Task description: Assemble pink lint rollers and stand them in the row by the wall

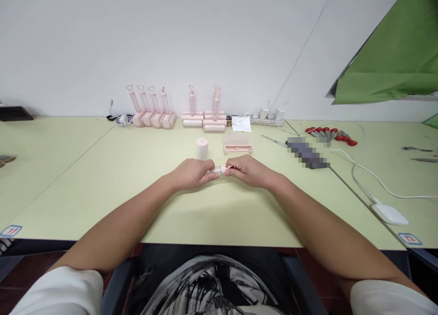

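Note:
Over the table's middle, my left hand is closed around a clear tube. My right hand pinches the pink end piece at the tube's right end. Tube and end piece lie nearly level and in line; the fingers hide much of both. Just behind my left hand stands a white cylinder with a pink top. Behind my right hand sits a pink case with its translucent lid raised.
Along the wall stand several pink tools with heart-shaped loops on upright handles. A power strip, a white paper, red-handled tools and a blurred-out dark object lie to the right. Cables run to a white charger.

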The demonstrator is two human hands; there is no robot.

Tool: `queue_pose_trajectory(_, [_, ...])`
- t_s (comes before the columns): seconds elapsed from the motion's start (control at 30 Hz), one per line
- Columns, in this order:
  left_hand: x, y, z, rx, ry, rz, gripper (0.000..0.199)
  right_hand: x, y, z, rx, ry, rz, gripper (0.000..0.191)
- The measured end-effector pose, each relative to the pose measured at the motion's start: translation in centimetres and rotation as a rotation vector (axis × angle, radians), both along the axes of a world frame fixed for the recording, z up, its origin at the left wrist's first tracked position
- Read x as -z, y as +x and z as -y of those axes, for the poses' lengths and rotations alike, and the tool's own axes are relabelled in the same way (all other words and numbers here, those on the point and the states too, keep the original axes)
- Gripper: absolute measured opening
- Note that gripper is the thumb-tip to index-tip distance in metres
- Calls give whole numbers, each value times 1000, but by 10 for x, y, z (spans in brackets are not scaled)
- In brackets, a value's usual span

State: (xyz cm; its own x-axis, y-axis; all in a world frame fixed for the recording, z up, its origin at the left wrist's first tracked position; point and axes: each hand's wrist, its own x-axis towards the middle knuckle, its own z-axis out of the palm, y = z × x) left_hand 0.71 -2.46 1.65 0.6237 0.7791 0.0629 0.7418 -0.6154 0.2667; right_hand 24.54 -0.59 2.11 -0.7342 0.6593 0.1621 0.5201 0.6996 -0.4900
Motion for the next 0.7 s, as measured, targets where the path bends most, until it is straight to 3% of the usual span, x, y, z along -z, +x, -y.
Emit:
queue_pose_trajectory(0.23, [5,1,-1,-12,29,59,38,2,-3,0,34,-10,-60,32])
queue_pose_trajectory(0.7, [4,-2,-1,36,70,-99,41,9,-6,3,-39,-22,34,33])
